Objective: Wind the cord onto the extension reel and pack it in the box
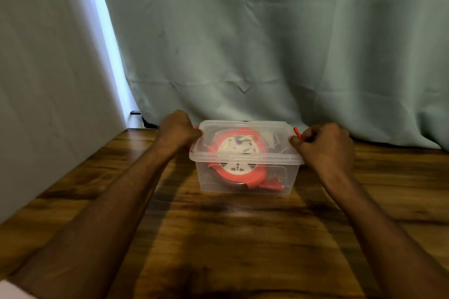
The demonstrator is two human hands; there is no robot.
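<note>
Clear plastic box (pixel 245 172) sits on the wooden table (pixel 218 238), toward the table's far edge, just in front of the grey-green curtain (pixel 267 43). This box is the reference for all positions below.

Status: the red extension reel (pixel 237 167) lies inside the box, white socket face up, visible through the wall and through the clear lid (pixel 245 138), which rests on the box rim. No loose cord shows outside the box, so winding looks done and the reel packed. Judged remaining: securing the 2 red end latches, if not already snapped — the frame does not settle that.

Hands: left hand (pixel 177 128) is at the box's left end, fingers curled over the red clip (pixel 195 127) there, thumb against the lid corner. Right hand (pixel 325 143) is at the box's right end, fingers curled, pinching the red latch (pixel 297 133), which stands tilted out from the lid edge.

Edges and room: behind the box the curtain hangs close — little clearance. In front of the box the tabletop shows only the 2 forearms. Left of the box the table edge runs along a pale wall panel (pixel 48 80), well apart from it. Right of the box the table continues out of view. A small dark object (pixel 135 112) sits behind and left of the box, too small to identify.
</note>
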